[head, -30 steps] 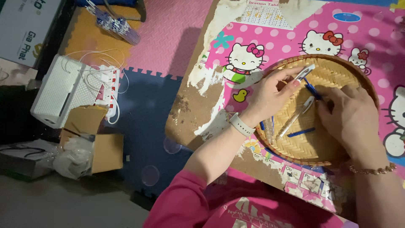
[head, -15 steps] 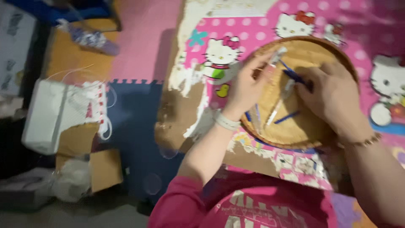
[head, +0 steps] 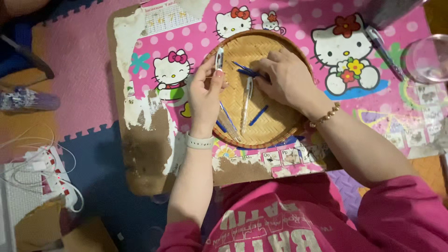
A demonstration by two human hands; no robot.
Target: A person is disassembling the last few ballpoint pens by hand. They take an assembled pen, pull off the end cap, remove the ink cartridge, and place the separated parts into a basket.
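A round woven bamboo tray sits on a low pink cartoon-cat table. My left hand holds a clear pen barrel upright between thumb and fingers over the tray's left rim. My right hand rests palm down in the tray, its fingertips on blue pen parts. Another clear pen barrel, a blue refill and further blue pieces lie loose in the tray.
A clear drinking glass and a pen lie at the table's right end. The tabletop's left part is worn bare. Foam floor mats, a white device with cables and a cardboard box lie to the left.
The view has shifted right and nearer, centring the table. My left hand has lifted the clear pen barrel to the tray's left rim; my right hand stays on the blue parts.
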